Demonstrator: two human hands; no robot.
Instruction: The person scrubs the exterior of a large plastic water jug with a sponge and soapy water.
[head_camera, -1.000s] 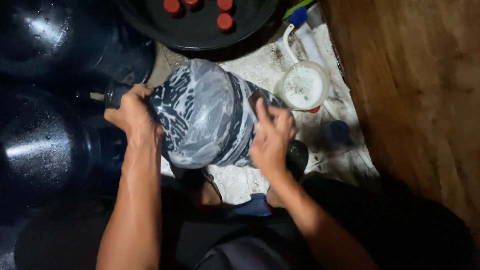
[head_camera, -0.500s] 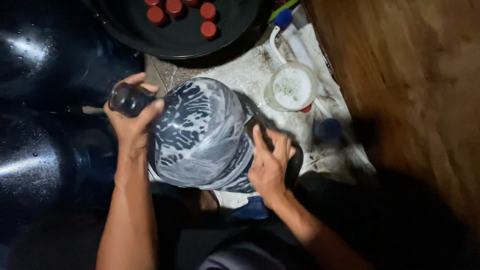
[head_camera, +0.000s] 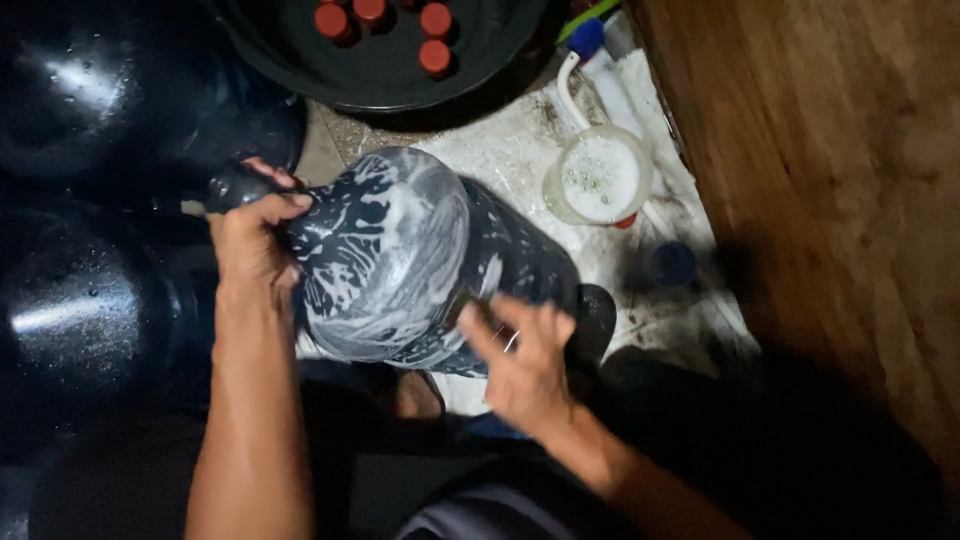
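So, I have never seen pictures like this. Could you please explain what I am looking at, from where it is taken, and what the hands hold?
The picture comes from a camera worn on a person's head, looking down at their own two bare hands. No machine is involved. The left hand grips the neck of a large dark water jug lying on its side and streaked with white soap foam. The right hand is pressed against the jug's lower side; it is blurred. Beneath lies a white cloth. On it stands a clear cup of foamy liquid. Above, a black basin holds red caps. More dark jugs stand at the left.
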